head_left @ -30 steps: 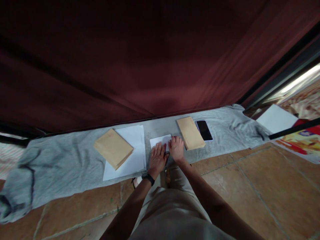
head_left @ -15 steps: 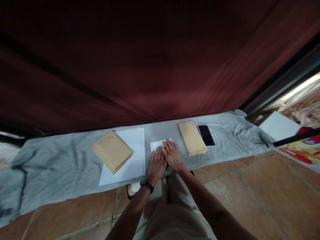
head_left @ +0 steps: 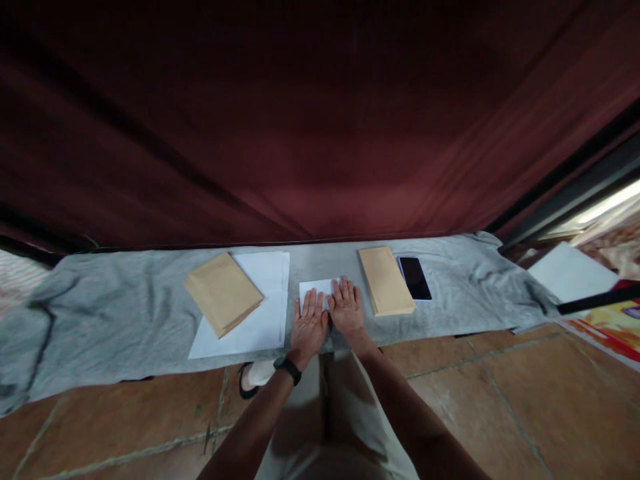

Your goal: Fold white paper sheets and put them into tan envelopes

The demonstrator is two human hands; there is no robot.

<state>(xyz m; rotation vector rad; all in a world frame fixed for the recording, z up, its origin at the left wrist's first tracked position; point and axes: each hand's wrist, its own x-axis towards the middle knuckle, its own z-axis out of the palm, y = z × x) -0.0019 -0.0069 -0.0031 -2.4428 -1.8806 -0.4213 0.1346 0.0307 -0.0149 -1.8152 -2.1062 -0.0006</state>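
A small white folded-looking paper (head_left: 316,286) lies on the grey cloth in front of me, partly covered by both hands. My left hand (head_left: 309,327) rests flat on its left part, fingers stretched forward, a dark band on the wrist. Flat on the right part lies my right hand (head_left: 346,310), its fingers slightly spread. To the left, a stack of brown envelopes (head_left: 223,293) sits on white paper sheets (head_left: 270,300). Just right of my right hand is a second brown envelope stack (head_left: 386,281).
A phone (head_left: 415,278) with a dark screen lies beside the right stack. The narrow grey cloth-covered surface (head_left: 115,307) runs along a dark red hanging cloth (head_left: 320,153). A white sheet (head_left: 570,270) and a colourful printed bag (head_left: 613,323) stand at far right; tiled floor (head_left: 475,400) lies below.
My hands have moved slightly apart on the white paper, and the right fingers have spread a little. The camera view has shifted slightly; the envelopes and phone keep their places.
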